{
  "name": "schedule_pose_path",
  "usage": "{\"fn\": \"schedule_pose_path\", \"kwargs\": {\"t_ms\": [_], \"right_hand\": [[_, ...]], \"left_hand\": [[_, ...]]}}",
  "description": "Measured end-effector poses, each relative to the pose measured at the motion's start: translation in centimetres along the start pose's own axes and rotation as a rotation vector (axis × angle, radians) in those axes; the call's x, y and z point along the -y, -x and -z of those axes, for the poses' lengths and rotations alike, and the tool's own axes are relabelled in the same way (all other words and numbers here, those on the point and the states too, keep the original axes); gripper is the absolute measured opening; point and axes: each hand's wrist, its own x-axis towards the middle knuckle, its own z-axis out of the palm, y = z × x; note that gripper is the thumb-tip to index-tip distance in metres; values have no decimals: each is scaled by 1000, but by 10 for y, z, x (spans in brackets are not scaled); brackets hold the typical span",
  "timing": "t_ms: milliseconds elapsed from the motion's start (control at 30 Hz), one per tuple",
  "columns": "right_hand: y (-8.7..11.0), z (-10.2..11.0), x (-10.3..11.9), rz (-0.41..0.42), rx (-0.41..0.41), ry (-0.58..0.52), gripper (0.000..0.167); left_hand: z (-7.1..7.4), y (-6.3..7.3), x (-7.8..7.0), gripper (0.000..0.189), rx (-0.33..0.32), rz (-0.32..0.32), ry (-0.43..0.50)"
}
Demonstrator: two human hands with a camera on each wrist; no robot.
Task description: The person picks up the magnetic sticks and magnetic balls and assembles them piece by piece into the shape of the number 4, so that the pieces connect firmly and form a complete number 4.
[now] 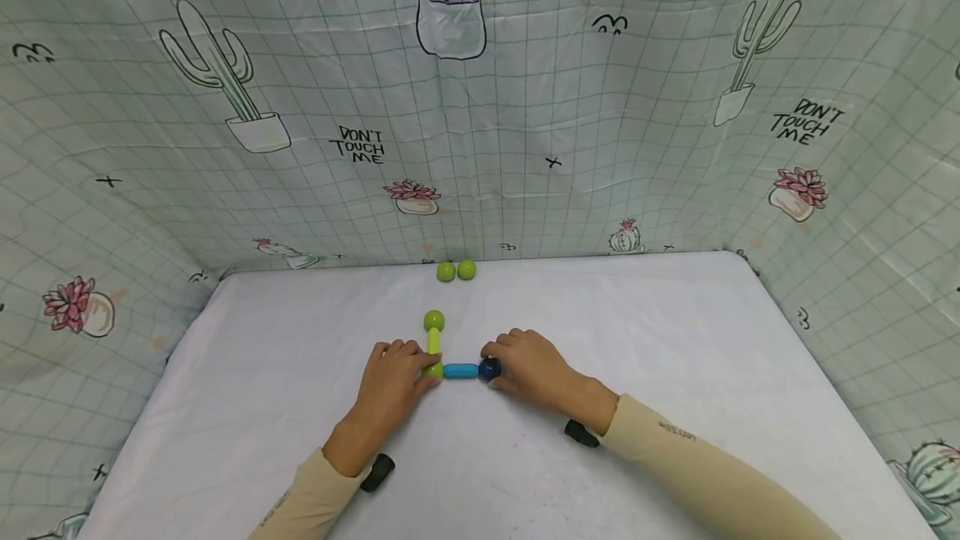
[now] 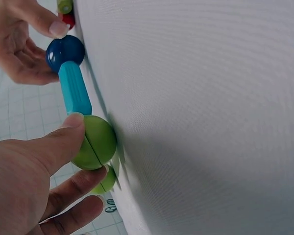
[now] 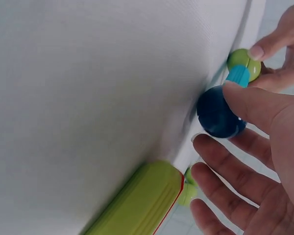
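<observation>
My left hand pinches a green ball between thumb and fingers. A light blue rod joins this ball to a dark blue ball, which my right hand holds between thumb and fingers. From the green ball a yellow-green rod runs away from me to another green ball at its far end. The joined pieces lie low at the white tabletop. In the head view, my left fingers partly cover the corner ball.
Two loose green balls sit side by side at the table's back edge. Close to the right wrist camera lies a yellow-green piece with a red edge. A patterned cloth hangs behind and beside the white table.
</observation>
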Motion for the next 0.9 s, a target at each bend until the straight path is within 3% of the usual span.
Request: {"fn": "schedule_pose_path", "kwargs": {"t_ms": [400,633,900], "right_hand": [[25,13,-26,-61,-101,-23,34],[39,15,-40,-116,-86,0,33],[48,16,-50,-61,-103,72,32]], "left_hand": [[1,0,-1,32,1,3,10],[2,0,-1,32,-4,-6,10],[0,0,-1,32,3,1,14]]}}
